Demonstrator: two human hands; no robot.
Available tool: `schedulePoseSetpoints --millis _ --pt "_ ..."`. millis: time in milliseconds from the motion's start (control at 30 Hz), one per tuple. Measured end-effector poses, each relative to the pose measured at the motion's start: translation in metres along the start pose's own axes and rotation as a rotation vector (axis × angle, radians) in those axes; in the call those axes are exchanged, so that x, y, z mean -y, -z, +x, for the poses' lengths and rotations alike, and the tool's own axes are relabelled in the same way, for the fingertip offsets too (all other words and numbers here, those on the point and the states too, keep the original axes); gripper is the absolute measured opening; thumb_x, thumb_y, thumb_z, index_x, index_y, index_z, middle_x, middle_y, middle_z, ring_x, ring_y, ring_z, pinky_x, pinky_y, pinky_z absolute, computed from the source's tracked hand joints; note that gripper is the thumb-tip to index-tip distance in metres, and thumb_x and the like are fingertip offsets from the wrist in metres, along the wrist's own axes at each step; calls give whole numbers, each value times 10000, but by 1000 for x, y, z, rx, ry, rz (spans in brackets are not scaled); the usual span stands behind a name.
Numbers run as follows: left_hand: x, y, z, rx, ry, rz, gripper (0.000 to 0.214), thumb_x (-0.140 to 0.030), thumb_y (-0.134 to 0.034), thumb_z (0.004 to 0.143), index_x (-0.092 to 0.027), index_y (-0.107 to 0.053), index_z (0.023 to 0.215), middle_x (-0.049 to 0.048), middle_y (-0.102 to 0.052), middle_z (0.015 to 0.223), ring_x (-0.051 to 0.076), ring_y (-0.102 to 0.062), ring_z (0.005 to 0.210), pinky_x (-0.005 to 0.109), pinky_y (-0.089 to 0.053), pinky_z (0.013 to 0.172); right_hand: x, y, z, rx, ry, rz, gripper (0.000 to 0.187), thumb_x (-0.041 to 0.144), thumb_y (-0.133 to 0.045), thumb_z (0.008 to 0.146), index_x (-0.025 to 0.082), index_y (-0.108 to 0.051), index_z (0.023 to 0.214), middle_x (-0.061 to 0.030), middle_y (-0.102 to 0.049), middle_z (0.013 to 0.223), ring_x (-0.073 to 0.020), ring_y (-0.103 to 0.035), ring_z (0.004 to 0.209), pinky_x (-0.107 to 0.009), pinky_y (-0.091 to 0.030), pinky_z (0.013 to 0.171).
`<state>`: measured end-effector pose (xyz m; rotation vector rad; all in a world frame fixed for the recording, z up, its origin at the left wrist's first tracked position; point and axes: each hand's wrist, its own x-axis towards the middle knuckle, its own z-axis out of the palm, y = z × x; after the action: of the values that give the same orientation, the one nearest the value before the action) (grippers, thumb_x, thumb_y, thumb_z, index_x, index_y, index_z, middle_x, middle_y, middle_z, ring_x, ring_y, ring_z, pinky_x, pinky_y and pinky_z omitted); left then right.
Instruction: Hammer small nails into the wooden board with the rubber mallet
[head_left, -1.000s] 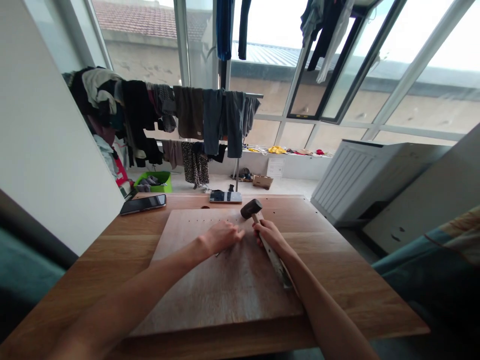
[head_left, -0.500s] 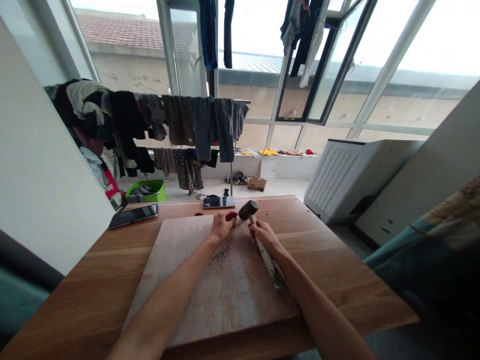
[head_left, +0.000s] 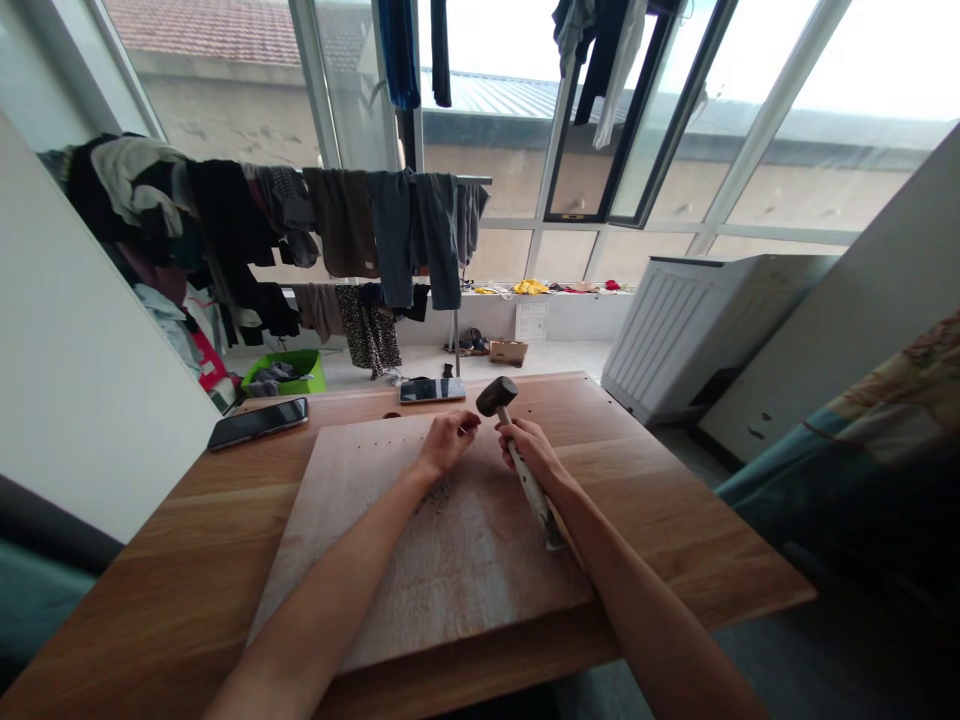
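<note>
Fingers (head_left: 506,438) of your right hand (head_left: 531,448) are clamping the pale handle of a hammer (head_left: 530,490) near its dark head, just right of the frame's centre. The head is pointing up and away from you, while the handle's butt is slanting down toward the lower right. Beside it, your left hand (head_left: 447,442) is hovering at the centre, over the far part of a pale wooden board (head_left: 450,580). Its fingertips are curling close to each other; whether they are pinching anything, you cannot tell from here. Thin metal pieces (head_left: 435,492), probably nails, are lying loose on the board beside your left forearm. Small dark dots (head_left: 382,442) are forming a row along the board's far edge, left of that hand. The board is resting on a brown wooden counter (head_left: 675,520). Gripping so high is probably giving you fine control but little force, so short, light strokes are suiting this hold best. The hammer's head is sitting near your left fingertips, so keeping them low and out of its path is seeming wise.
</note>
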<state>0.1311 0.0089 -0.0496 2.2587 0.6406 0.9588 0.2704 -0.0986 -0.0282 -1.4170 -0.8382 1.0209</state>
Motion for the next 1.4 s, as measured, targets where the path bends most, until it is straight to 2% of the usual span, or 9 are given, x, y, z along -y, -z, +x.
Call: schedulePoseSetpoints --millis 133,233,600,800,1067,1167,1233,1300,1400 --pt "2 0 2 -34 114 -111 170 -117 -672 775 -168 -703 934 26 -749 791 156 -700 725 251 -547 713 4 1 -6 50 34 27 214 379 -586 793 199 -485 847 54 -585 564 -104 -519 357 -204 -355 310" --pt "4 -1 3 -54 151 -169 177 -110 -699 749 -167 -696 917 25 -751 788 164 -712 740 258 -555 723 7 1 -10 68 49 19 256 426 -589 769 214 -467 845 79 -550 525 -101 -494 336 -201 -344 300" --pt "10 -6 3 -109 120 -174 238 -85 -723 722 -176 -672 935 6 -737 740 134 -690 658 240 -557 661 27 -2 -25 35 106 -207 187 389 -545 810 204 -533 830 82 -530 456 -106 -484 293 -192 -361 270" --pt "9 -5 3 -121 86 -188 339 -72 -719 712 -182 -659 1027 -11 -726 713 128 -679 622 218 -537 619 25 -7 -28 31 104 -322 121 320 -574 808 205 -540 791 77 -542 448 -114 -507 280 -178 -353 254" --pt "10 -6 1 -84 84 -157 371 -110 -703 730 -187 -626 1085 -6 -722 735 119 -658 624 218 -528 625 23 -10 -27 13 121 -318 122 317 -581 829 207 -549 785 77 -539 432 -95 -492 275 -160 -334 259" --pt "8 -4 1 -74 87 -153 405 -162 -710 731 -182 -600 1121 20 -727 843 114 -643 634 231 -534 631 20 -9 -24 -23 143 -284 145 344 -562 840 208 -550 791 77 -533 442 -91 -486 280 -162 -340 263" --pt "2 4 1 -47 95 -114 393 -230 -707 743 -170 -596 1115 45 -704 922 121 -639 654 241 -531 623 18 -8 -20 -60 159 -260 165 361 -537 852 210 -533 785 80 -523 452 -86 -481 282 -160 -346 267" --pt "-7 20 0 19 90 26 298 -284 -682 757 -158 -628 1022 57 -666 933 147 -637 702 259 -522 639 14 -6 -16 -90 162 -246 184 366 -529 853 211 -508 757 79 -518 460 -81 -479 283 -157 -347 270" --pt "-25 49 -6 264 38 302 182 -337 -679 723 -178 -671 812 54 -620 914 185 -617 754 279 -499 683 9 -4 -11 -107 153 -247 195 362 -544 840 211 -493 726 77 -518 464 -81 -480 284 -158 -348 273"
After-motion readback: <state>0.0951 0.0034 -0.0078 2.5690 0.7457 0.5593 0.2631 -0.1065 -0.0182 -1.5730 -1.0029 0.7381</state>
